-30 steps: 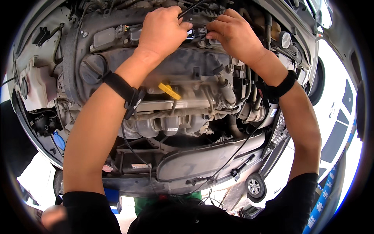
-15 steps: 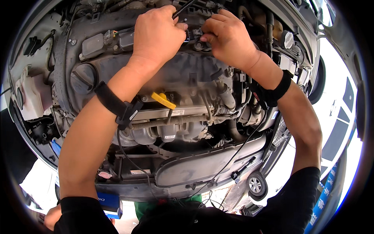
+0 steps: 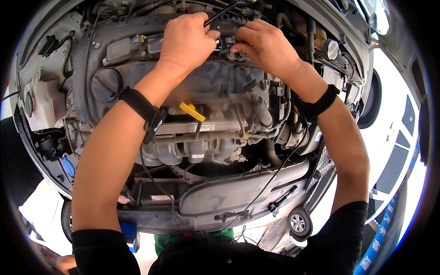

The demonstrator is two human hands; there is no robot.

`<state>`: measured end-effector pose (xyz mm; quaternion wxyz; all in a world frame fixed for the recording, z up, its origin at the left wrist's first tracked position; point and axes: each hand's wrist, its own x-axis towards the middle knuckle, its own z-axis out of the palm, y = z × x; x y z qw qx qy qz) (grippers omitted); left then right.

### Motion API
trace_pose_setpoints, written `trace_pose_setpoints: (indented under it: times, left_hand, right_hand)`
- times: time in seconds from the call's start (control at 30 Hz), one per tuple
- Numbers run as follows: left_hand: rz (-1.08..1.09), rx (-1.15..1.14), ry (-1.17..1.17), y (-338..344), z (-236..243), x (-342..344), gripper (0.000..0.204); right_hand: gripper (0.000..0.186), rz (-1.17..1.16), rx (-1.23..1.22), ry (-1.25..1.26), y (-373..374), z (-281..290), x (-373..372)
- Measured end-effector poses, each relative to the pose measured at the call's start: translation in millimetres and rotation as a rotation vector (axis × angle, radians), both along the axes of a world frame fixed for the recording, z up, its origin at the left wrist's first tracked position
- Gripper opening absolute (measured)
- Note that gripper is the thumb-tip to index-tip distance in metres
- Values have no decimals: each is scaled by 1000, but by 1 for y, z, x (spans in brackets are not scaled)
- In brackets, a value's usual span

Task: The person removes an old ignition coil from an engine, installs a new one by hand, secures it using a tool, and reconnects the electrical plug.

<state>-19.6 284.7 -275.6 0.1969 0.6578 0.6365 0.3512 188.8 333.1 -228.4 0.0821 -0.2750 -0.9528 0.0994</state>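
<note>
Both my hands reach to the far part of an engine with a dark cover [image 3: 206, 75]. My left hand [image 3: 187, 40] is closed around a thin black rod-like tool [image 3: 224, 11], which slants up to the right; its lower end is hidden in my fist. A black ignition coil [image 3: 220, 44] shows between my hands, partly covered by my left hand. Beside it, the curled fingers of my right hand [image 3: 268, 46] pinch a dark wiring connector [image 3: 229, 40]. Two more coils, one of them this grey one [image 3: 119, 49], sit in a row to the left.
A round oil cap [image 3: 106, 85] and a yellow dipstick handle [image 3: 192, 111] stand nearer me. Cables hang from my wrist straps [image 3: 143, 110] across the engine bay. A pale reservoir [image 3: 46, 103] is at left. Another person's hand [image 3: 66, 263] shows at the lower left.
The view has shifted slightly, so the engine sits a little differently in it. Both hands keep nearly the same place and grip.
</note>
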Motion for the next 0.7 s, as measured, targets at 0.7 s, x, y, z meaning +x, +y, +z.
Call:
trace_pose_setpoints:
  times: [0.7]
  left_hand:
    - [13,19,47,3,-5,-1,31]
  right_hand:
    - [27,-348,71,206,-42,-18,-7]
